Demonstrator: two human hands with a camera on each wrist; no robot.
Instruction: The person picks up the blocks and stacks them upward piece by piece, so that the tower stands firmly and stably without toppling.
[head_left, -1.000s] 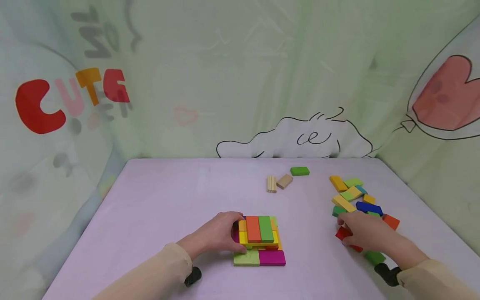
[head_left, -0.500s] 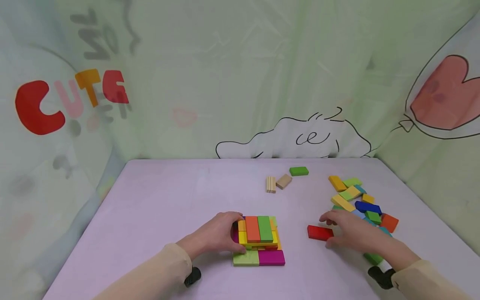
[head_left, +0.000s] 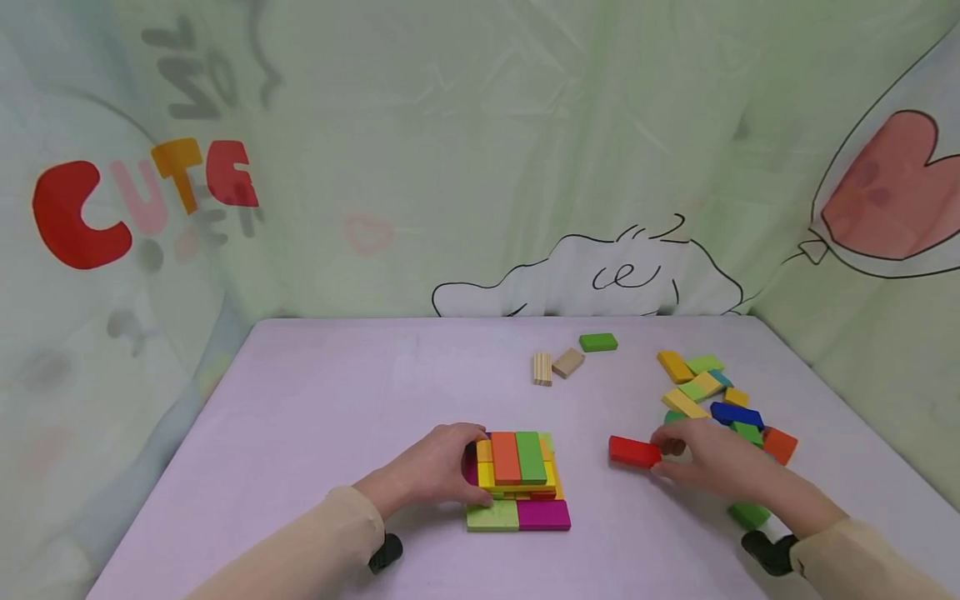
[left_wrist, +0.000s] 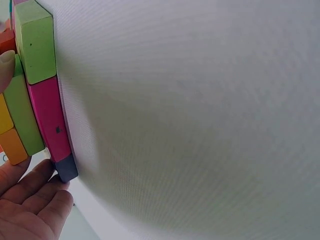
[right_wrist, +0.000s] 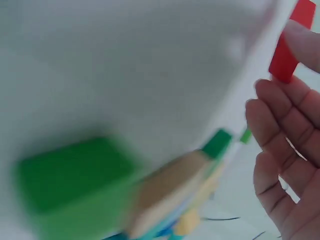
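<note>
In the head view, a low stack of coloured wooden blocks point(head_left: 519, 473) sits front and centre, an orange and a green block lying side by side on top. My left hand point(head_left: 438, 468) spans its left side, thumb at the front and fingers at the back. The left wrist view shows those fingertips at the end of a magenta block point(left_wrist: 50, 117) and a small dark block point(left_wrist: 66, 168). To the right of the stack, my right hand point(head_left: 712, 460) pinches one end of a red block point(head_left: 630, 451) between thumb and fingers, its other end pointing left.
A loose pile of coloured blocks, including a blue one point(head_left: 737, 414), lies at the table's right. A green block point(head_left: 747, 515) sits under my right forearm. Two plain wood blocks point(head_left: 555, 366) and a green block point(head_left: 598, 342) lie toward the back. Printed curtains enclose the table point(head_left: 337, 383).
My right hand has drawn the red block left from the pile, shifted its hold to the block's right end and raised it slightly. The left hand stays at the stack.
</note>
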